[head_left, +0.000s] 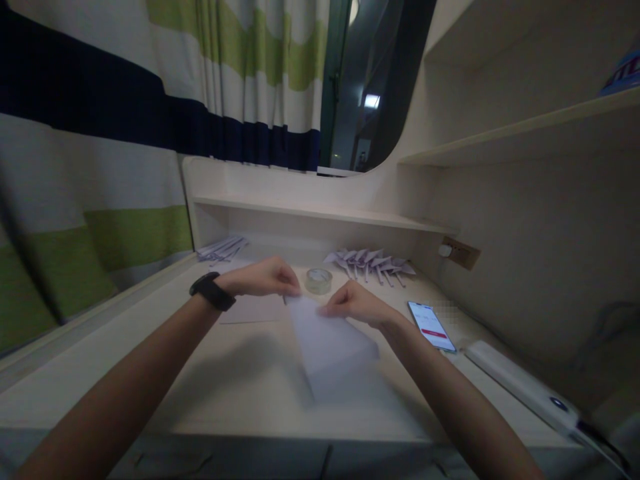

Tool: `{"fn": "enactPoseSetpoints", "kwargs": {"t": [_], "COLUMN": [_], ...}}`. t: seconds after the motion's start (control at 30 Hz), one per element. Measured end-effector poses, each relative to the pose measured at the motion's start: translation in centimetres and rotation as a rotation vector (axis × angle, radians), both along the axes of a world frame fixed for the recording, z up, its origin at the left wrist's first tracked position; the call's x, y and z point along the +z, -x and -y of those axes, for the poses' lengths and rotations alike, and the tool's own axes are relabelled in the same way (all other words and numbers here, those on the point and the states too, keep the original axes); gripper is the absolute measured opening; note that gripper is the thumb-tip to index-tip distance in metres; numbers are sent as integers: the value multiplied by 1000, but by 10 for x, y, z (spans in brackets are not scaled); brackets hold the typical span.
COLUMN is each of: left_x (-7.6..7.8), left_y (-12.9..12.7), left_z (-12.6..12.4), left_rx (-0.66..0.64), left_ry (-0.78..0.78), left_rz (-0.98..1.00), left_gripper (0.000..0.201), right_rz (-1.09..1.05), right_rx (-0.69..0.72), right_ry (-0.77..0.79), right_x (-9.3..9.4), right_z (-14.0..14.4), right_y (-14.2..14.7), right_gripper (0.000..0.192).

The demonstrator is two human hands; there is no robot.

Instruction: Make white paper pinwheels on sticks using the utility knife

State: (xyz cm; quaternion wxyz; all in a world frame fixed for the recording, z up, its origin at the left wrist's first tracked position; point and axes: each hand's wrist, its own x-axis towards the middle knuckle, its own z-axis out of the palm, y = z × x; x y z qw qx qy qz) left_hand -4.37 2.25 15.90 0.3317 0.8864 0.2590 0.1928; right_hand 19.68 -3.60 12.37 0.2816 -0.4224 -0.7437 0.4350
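1. The left hand (263, 278), a black watch (212, 291) on its wrist, sits at the centre of the frame with its fingers curled down and pinched on the far left corner of a pale sheet of paper (327, 347).
2. The right hand (354, 303), just right of centre, pinches the far right part of the same edge, fingertips closed on the paper.
3. The sheet of paper hangs blurred from both hands toward the lower middle of the frame, its near end low over the tabletop (240, 387); whether it touches the surface I cannot tell.
4. A second flat sheet (253, 310) lies on the tabletop under and just behind the left hand.
5. A roll of clear tape (319, 281) stands just beyond the gap between the two hands.
6. Behind the tape, right of centre, a row of folded purple paper pieces (370, 263) lies along the back of the tabletop.
7. A smaller bundle of similar folded pieces (223, 248) lies at the back, left of centre.
8. A phone (431, 326) with a lit screen lies face up to the right of the right hand, near but apart from it.
9. A long white device (523, 385) lies in the lower right.
10. A striped curtain (100, 133) of white, green and navy fills the upper left.
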Motion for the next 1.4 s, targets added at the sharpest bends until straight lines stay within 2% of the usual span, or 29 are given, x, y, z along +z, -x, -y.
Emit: {"fn": "enactPoseSetpoints", "kwargs": {"t": [0.1, 0.17, 0.2, 0.27, 0.33, 0.47, 0.73, 1.0, 1.4], "left_x": [-13, -30, -39, -57, -72, -88, -96, -107, -105], "left_y": [-8, -19, -26, -41, -54, -69, -65, -60, -46], "left_z": [-3, -5, -6, -7, -9, -11, -15, -25, -31], "left_rx": [208, 361, 394, 315, 248, 356, 547, 545, 532], "left_ry": [122, 303, 405, 607, 713, 638, 529, 513, 540], "left_rz": [235, 478, 570, 672, 739, 825, 770, 708, 734], "left_gripper": [34, 46, 50, 54, 52, 39, 32, 34, 34], "right_rz": [-91, -185, -233, -300, -331, -333, -293, -249, -258], "right_rx": [-169, -297, -348, -403, -415, -432, -398, -448, -390], "right_ry": [-11, 0, 12, 40, 72, 101, 141, 141, 178], "right_x": [-8, -15, -19, -26, -31, -40, -62, -71, -77], "right_z": [-8, -16, -20, -26, -30, -30, -28, -29, -23], "right_y": [3, 4, 5, 6, 6, 8, 14, 20, 20], "right_gripper": [31, 32, 33, 33, 33, 32, 35, 32, 32]}}
